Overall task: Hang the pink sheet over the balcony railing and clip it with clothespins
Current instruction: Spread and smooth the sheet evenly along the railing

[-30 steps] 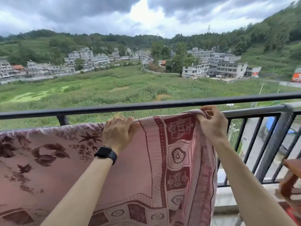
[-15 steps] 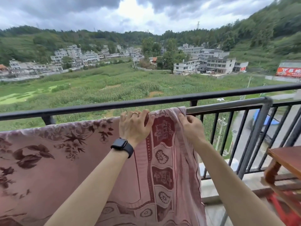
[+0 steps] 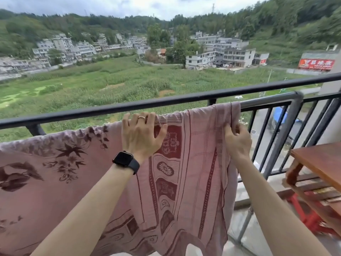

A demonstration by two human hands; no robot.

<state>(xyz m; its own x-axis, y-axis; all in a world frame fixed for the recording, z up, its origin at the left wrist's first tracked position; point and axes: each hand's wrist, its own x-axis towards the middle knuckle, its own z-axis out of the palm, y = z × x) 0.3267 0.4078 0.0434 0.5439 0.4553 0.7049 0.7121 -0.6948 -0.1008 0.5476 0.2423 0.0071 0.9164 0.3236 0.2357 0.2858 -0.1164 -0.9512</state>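
Note:
The pink sheet (image 3: pixel 193 163), with dark red flowers and a patterned border, hangs over the grey metal rail (image 3: pixel 267 101) just inside the black balcony railing (image 3: pixel 110 109). My left hand (image 3: pixel 141 134), with a ring and a black watch, lies with spread fingers on the sheet's top fold. My right hand (image 3: pixel 238 140) pinches the sheet's right edge a little below the rail. No clothespin shows.
A grey upright post (image 3: pixel 280 143) joins the rail at the right. A wooden table (image 3: pixel 321 161) stands at the right edge with a red stool (image 3: pixel 306 213) under it. Black vertical bars close the balcony; fields and houses lie far below.
The sheet's right edge has been drawn further right along the rail. My right hand has dropped from the top fold to the hanging edge. The camera has turned right.

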